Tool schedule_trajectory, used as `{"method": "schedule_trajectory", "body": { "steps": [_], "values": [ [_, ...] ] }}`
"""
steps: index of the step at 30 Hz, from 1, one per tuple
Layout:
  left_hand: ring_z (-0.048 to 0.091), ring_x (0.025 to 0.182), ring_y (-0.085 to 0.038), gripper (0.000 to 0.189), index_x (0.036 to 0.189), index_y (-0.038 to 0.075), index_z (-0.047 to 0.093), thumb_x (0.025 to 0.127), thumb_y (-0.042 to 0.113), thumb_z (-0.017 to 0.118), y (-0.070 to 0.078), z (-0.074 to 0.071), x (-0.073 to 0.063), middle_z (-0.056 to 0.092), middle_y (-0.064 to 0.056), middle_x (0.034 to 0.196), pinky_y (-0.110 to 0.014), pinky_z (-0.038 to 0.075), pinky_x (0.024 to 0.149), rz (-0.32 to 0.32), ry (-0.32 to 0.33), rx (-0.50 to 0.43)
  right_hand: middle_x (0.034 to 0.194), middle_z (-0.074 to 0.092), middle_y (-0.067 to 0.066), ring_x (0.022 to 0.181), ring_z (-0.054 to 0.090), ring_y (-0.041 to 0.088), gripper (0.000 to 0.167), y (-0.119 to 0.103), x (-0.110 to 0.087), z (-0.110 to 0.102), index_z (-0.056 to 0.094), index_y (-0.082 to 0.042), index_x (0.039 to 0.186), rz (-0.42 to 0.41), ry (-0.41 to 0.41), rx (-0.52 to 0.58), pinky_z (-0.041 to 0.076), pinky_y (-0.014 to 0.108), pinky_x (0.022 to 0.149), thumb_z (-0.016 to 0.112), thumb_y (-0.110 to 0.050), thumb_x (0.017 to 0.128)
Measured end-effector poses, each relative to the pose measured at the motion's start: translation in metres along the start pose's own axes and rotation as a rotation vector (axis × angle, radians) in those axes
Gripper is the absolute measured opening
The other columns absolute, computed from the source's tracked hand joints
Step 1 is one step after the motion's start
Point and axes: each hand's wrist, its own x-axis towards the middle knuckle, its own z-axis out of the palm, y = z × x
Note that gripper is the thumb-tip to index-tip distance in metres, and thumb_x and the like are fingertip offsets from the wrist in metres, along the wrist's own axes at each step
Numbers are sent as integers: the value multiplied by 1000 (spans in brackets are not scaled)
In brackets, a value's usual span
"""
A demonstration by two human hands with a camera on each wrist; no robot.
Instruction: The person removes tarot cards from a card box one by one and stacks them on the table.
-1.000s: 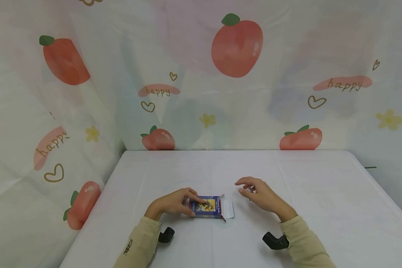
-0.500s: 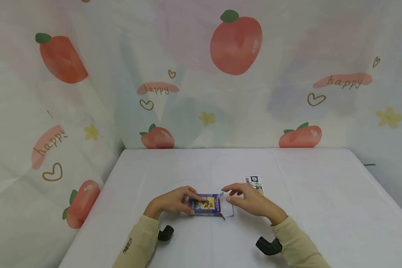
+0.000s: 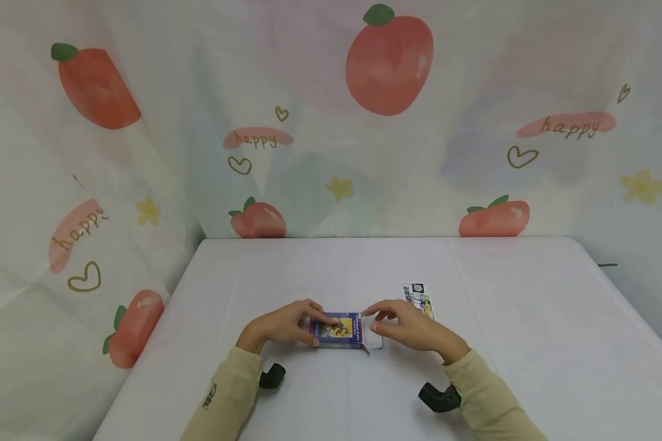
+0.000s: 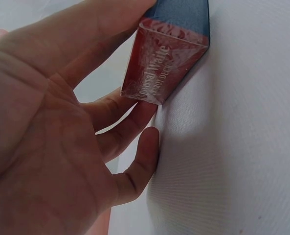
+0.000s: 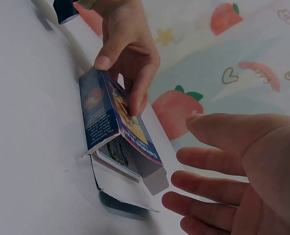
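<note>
Card [image 3: 416, 294] lies now on tabletop [image 3: 507, 300], so my R hand [image 3: 409, 326] is empty, fingers apart near box [image 3: 344, 331] w/ cards [image 5: 117, 152] inside; my L hand [image 3: 282, 323] grips it.

This is looking like a makeshift booth: a fruit-printed backdrop [image 3: 309, 79] is hanging at twelve o'clock, a matching sheet [image 3: 110, 174] is running along nine, and a white cloth-covered surface [image 3: 529, 331] is filling six.

1 tarot box [image 3: 342, 332], 1 loose card [image 3: 417, 297], 2 sets of fingers [image 4: 147, 152] [image 5: 208, 188], 2 black curved pieces [image 3: 273, 376] [image 3: 439, 397] and 1 table [image 3: 320, 404] show.
</note>
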Motion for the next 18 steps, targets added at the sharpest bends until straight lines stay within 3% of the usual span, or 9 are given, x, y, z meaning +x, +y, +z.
{"method": "schedule_trajectory", "body": {
  "steps": [9, 18],
  "values": [
    [44, 124, -23, 46, 129, 31, 71, 86, 18, 81, -2, 0, 1, 52, -8, 140, -46, 39, 103, 21, -8, -4, 125, 70, 13, 113, 65, 31, 31, 3, 2, 1, 69, -3, 120, 34, -60, 36, 48, 57, 100, 62, -27, 100],
    [44, 125, -24, 46, 128, 32, 71, 86, 18, 81, -2, 0, 0, 52, -8, 140, -47, 40, 104, 9, 0, 3, 126, 70, 13, 112, 66, 29, 28, 5, 5, 6, 71, -6, 118, 23, -64, 43, 51, 51, 98, 64, -25, 99]
  ]
}}
